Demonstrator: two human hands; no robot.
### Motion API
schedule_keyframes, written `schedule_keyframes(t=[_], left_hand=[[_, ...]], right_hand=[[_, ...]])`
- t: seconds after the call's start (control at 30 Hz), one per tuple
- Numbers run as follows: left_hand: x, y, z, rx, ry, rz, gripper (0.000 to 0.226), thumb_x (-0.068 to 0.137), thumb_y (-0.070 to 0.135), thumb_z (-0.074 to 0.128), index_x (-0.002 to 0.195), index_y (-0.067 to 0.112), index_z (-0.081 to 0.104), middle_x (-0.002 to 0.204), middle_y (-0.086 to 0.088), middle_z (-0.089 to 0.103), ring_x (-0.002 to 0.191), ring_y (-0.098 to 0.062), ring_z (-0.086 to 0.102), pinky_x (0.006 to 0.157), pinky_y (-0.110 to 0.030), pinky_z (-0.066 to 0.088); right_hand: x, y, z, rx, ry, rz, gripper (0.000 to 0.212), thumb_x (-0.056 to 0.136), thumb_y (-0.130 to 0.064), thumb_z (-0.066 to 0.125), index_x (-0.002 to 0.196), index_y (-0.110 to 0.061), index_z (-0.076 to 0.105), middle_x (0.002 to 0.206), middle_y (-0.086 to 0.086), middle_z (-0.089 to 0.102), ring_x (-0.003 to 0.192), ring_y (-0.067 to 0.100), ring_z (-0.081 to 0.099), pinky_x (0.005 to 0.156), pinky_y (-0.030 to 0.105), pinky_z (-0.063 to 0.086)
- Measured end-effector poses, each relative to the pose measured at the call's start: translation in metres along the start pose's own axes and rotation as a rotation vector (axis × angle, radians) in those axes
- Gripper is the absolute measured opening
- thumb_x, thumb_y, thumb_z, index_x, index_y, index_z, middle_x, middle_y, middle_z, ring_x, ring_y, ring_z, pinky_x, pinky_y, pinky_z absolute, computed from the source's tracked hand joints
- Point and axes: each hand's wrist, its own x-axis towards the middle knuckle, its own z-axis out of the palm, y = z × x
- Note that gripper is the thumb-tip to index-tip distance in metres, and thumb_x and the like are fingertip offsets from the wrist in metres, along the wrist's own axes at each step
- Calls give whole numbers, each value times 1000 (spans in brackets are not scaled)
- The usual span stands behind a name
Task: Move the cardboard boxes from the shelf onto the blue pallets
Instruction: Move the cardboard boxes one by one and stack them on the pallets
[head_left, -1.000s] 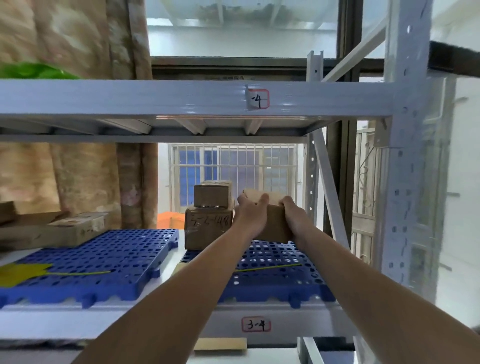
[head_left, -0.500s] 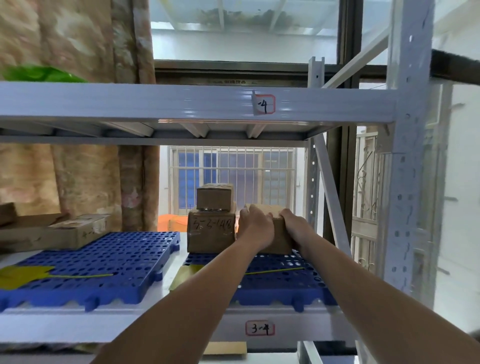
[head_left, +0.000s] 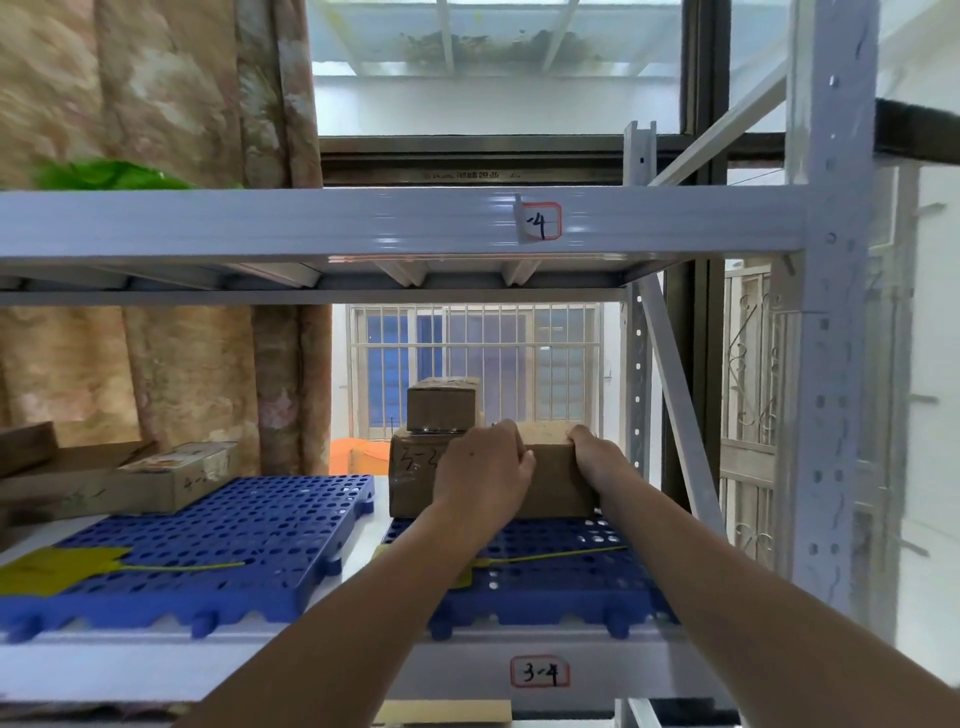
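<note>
Cardboard box (head_left: 550, 478) on right blue pallet (head_left: 561, 587), gripped by both hands, touching neighbouring stack (head_left: 415, 467).

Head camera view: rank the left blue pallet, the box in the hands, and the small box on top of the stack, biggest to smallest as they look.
1. left blue pallet
2. box in the hands, partly covered by the left hand and right hand
3. small top box; it sits farther back, so its true size against the held box is unsure.
</note>
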Motion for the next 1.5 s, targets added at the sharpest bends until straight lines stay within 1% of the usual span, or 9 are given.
schedule_keyframes(t=[0.13,0.3,0.53,0.77,1.1,1.23,1.33,1.43,1.5], left_hand=[[2,-5,7,64,-187,-33,38,102,47,51,95,17,72,83,0,69,77,-17,68,79,-39,60],[2,-16,18,-166,-345,-151,35,105,40,49,95,15,71,87,-3,74,78,-21,72,83,-43,61],[5,-16,20,-197,-348,-188,31,106,38,47,99,16,67,89,-4,74,78,-22,73,82,-44,61],[6,-15,23,-158,-344,-213,33,104,41,47,98,16,68,87,-4,75,77,-23,73,83,-43,60],[3,-17,14,-194,-358,-191,30,105,40,49,107,16,67,93,-5,74,82,-22,73,84,-44,61],[-1,-19,-11,-195,-328,-170,35,103,45,51,100,17,72,89,-2,75,78,-21,73,82,-41,61],[-8,-25,-34,-158,-292,-176,34,102,45,54,90,19,73,83,-1,74,77,-19,70,81,-40,59],[-22,-33,-59,5,-246,-151,40,100,51,53,84,20,72,89,-2,71,82,-19,64,74,-35,48],[-36,-41,-74,177,-234,-130,43,99,56,50,90,21,72,96,-2,68,87,-21,61,72,-34,42]], right_hand=[[2,0,6,9,11,1,52,96,-59,38,118,-15,56,110,14,65,104,30,61,101,52,51],[5,-1,14,32,3,1,61,92,-66,45,123,-14,56,115,13,66,105,31,63,101,50,52],[1,-6,18,-39,-27,-3,53,92,-59,44,116,-14,59,109,14,66,105,30,62,102,50,51],[4,-7,21,-76,-51,-3,80,84,-79,48,132,-15,55,123,12,64,112,32,61,105,49,49],[6,-11,14,-112,-102,-42,77,90,-73,50,134,-11,54,122,13,64,113,32,60,108,50,46],[-13,-22,5,-345,-29,-251,76,96,-67,45,143,-7,52,139,15,57,121,32,54,102,41,41],[-32,-29,-1,-651,-34,-425,75,101,-61,41,154,-9,38,157,15,43,139,34,44,107,41,36],[-52,-31,-4,-924,-39,-559,74,101,-60,42,154,-9,37,157,15,43,141,33,43,111,43,37],[-67,-30,-2,-1064,-55,-626,71,99,-60,41,149,-10,43,149,16,50,135,33,46,110,46,40]])
